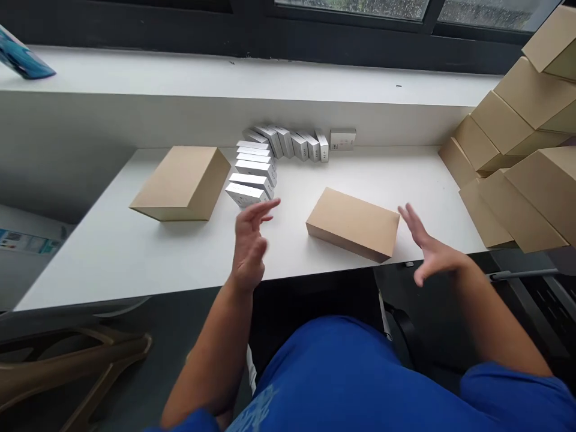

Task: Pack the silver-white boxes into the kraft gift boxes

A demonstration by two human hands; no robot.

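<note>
My left hand (252, 246) hovers over the front of the white table, fingers stretched out and holding nothing. Just beyond its fingertips stands a curved row of small white boxes (252, 169), bending toward the wall. A flat brown cardboard box (353, 222) lies at a slant between my two hands. My right hand (427, 249) is spread apart near that box's right end, with nothing in its grasp. Whether its fingertips touch the box I cannot tell. Farther left sits a larger brown cardboard box (184, 183).
Brown cardboard boxes (517, 129) are stacked at the right end of the white table (117, 258). One small white box (342, 139) leans at the wall. A brown chair (72, 366) stands at lower left. A blue item (24, 57) rests on the window ledge (180, 75).
</note>
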